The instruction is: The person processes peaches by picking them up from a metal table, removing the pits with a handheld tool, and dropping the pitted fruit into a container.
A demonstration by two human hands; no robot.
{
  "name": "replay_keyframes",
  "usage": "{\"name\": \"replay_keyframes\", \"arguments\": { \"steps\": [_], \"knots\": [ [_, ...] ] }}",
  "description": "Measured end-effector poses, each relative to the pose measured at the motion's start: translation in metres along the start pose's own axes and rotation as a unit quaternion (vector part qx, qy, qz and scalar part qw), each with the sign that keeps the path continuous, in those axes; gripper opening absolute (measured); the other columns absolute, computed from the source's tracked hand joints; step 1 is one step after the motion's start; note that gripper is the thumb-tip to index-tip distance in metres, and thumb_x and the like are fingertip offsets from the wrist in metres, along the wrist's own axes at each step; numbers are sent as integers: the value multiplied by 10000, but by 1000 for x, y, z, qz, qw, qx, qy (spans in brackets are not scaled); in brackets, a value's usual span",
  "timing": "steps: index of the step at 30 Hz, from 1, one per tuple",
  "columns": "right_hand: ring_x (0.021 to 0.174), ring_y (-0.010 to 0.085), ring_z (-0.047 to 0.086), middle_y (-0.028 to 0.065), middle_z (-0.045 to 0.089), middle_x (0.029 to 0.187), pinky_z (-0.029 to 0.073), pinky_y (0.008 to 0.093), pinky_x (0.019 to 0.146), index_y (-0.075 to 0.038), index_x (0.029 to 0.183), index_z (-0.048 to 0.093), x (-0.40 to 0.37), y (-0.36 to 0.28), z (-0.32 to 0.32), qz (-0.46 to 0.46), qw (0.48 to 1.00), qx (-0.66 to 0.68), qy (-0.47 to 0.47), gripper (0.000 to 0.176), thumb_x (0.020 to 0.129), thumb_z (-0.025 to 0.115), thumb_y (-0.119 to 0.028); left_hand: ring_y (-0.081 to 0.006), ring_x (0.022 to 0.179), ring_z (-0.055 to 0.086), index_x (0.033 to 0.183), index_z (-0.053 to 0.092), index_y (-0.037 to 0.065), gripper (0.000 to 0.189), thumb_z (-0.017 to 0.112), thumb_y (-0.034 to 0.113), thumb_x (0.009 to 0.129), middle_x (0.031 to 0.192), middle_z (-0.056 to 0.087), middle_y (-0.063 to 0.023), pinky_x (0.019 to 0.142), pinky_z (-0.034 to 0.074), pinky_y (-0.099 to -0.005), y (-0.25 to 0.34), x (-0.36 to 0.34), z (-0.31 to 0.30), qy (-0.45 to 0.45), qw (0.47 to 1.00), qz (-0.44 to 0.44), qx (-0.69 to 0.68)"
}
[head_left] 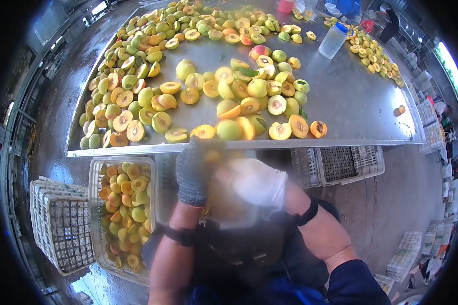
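My left hand [192, 175], in a dark grey knit glove, is raised just below the table's front edge. Its fingers are curled round something yellowish, blurred by a smear over the middle of the view. Close beside it on the right is my right hand [259, 184] in a white glove, its fingers closed and pointing towards the left hand; what they grip cannot be made out. Beyond both hands, halved yellow-green peaches [249, 105] lie on the metal table [341, 112], several with the pit showing. Under the hands, a pale container [239, 221] is partly hidden and blurred.
A crate of peach halves [130, 213] stands at my left, with stacked pale crates [61, 223] further left. More plastic crates [336, 165] sit under the table's right side. A clear jar with a blue lid [333, 41] stands on the table. Another person [390, 24] is at the far right.
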State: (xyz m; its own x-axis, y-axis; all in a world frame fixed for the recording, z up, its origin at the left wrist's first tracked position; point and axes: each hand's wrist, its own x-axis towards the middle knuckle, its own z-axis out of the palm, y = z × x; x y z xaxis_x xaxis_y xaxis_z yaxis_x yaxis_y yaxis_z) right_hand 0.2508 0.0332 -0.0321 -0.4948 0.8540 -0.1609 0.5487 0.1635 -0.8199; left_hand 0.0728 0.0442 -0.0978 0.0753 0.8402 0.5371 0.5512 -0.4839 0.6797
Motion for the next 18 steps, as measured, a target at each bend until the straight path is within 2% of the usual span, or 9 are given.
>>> {"name": "replay_keyframes", "arguments": {
  "steps": [1, 2, 3, 5, 8, 10, 12, 14, 18],
  "knots": [
    [862, 426, 698, 252, 706, 880, 541, 497, 726, -25, 986, 678, 0, 7, 8, -76, 990, -108, 53, 343, 1041, 516, -322, -154, 793, 662, 1088, 656, 3, 219, 694, 195, 988, 886, 695, -54, 729, 543, -301, -4, -2, 2, 17, 998, 0, 58],
    [892, 478, 673, 287, 684, 885, 520, 527, 764, 1, 1009, 666, -4, -6, 10, -60, 984, -167, 30, 383, 1055, 493, -339, -152, 782, 658, 1074, 652, 11, 225, 729, 185, 954, 875, 688, -49, 719, 538, -294, -4, -4, 5, 51, 995, -71, -53],
    [896, 484, 669, 291, 680, 883, 515, 532, 768, 9, 1012, 662, -3, -6, 17, -48, 993, -97, 41, 391, 1055, 490, -339, -149, 770, 654, 1060, 649, 19, 240, 765, 176, 921, 864, 680, -44, 708, 534, -286, -2, -5, 10, 82, 973, -140, -164],
    [903, 496, 660, 300, 673, 880, 504, 541, 777, 26, 1017, 654, -1, 1, 29, -21, 997, 43, 62, 406, 1056, 484, -341, -141, 745, 644, 1049, 642, 33, 265, 780, 213, 913, 853, 668, -36, 683, 524, -269, 2, -7, 8, 102, 974, -115, -165],
    [896, 472, 673, 293, 682, 866, 513, 518, 754, 29, 1001, 652, 0, 3, 34, 17, 980, 195, 18, 400, 1045, 507, -341, -127, 726, 637, 1074, 630, 43, 306, 718, 320, 981, 872, 663, -35, 657, 518, -251, 10, -5, -8, 62, 996, 56, 35],
    [897, 471, 674, 293, 680, 858, 518, 521, 758, 23, 997, 655, -4, -4, 35, 15, 991, 131, 28, 394, 1038, 516, -343, -125, 753, 646, 1114, 620, 34, 324, 681, 334, 1010, 911, 673, -46, 669, 526, -258, 4, -11, -5, 39, 999, -14, -26],
    [899, 474, 673, 295, 678, 851, 522, 531, 767, 17, 993, 658, -12, -28, 26, -2, 994, -90, 59, 386, 1029, 526, -344, -126, 794, 658, 1152, 609, 20, 336, 658, 329, 1027, 950, 680, -57, 696, 536, -271, -3, -15, 2, 33, 984, -126, -124],
    [904, 474, 673, 291, 675, 843, 524, 540, 775, 7, 995, 662, -11, -26, 26, 11, 993, -110, 45, 375, 1022, 533, -345, -138, 848, 672, 1185, 600, 5, 328, 661, 285, 1026, 992, 689, -72, 738, 547, -288, -3, -14, 2, 28, 968, -176, -178],
    [918, 483, 670, 292, 676, 852, 518, 542, 778, 2, 1008, 662, -6, -6, 19, -20, 998, -37, 48, 381, 1026, 536, -356, -174, 939, 695, 1245, 588, -15, 315, 653, 205, 1028, 1067, 708, -102, 822, 563, -317, 14, -5, -4, 7, 973, -104, -207]
  ]
}}
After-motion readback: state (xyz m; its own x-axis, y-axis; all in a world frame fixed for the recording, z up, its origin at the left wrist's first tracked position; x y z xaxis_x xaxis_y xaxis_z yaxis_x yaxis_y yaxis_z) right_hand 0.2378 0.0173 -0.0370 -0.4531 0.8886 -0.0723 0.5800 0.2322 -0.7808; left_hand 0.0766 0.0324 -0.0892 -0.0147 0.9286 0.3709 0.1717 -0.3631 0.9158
